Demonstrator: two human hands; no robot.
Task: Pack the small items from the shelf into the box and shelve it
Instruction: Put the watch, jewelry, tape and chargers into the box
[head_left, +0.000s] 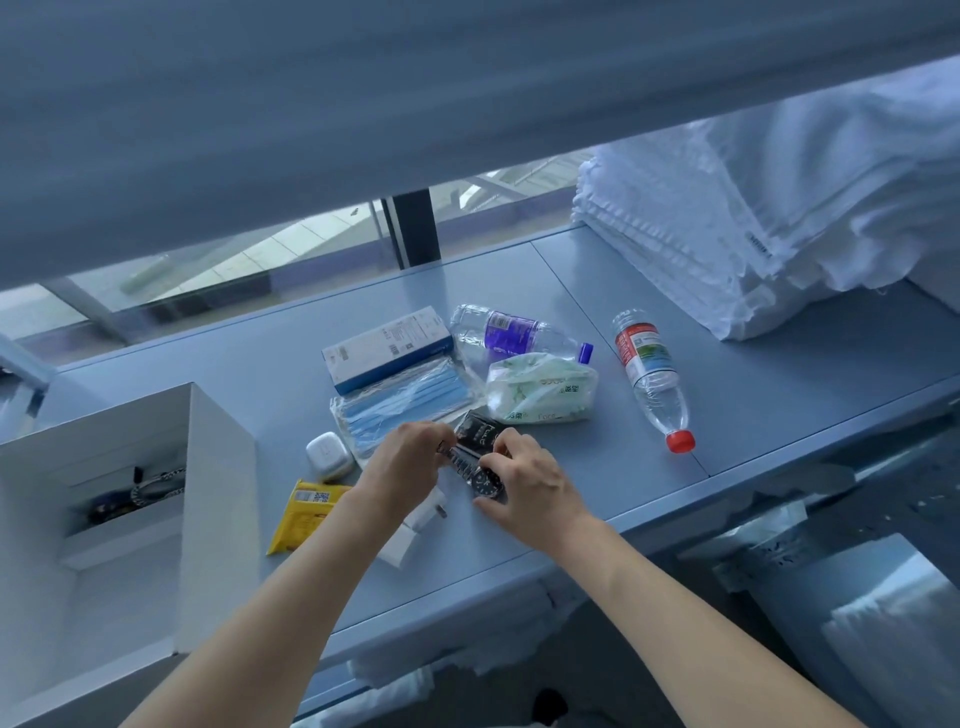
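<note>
Both hands found at mid-shelf (649, 395), on one item: a watch (480, 475) with a metal band. Left hand (410, 460) curled, fingertips pinching the band's far end. Right hand (524, 480) curled over the dial end, thumb below, fingers on top. Watch held between the two hands, just above the shelf surface or touching it; contact could not be settled. Long axis noted running from upper left to lower right, from the left fingers down to the right palm.

Box (218, 467) stood open at the left, well apart from the watch, with a few dark items already inside. Left hand judged the nearer to it; transfer would run leftward, roughly across the watch's long axis.

Still unpacked on the shelf: black sachet (480, 431) just beyond the hands, masks (400, 410), carton (387, 345), tissue pack (540, 392), two bottles (652, 371) lying flat, earbud case (328, 456), yellow packet (301, 514), white plug (415, 525) under the left wrist. Stacked towels (753, 208) at far right.

Task judged early; most items outstanding, box not shelved.
</note>
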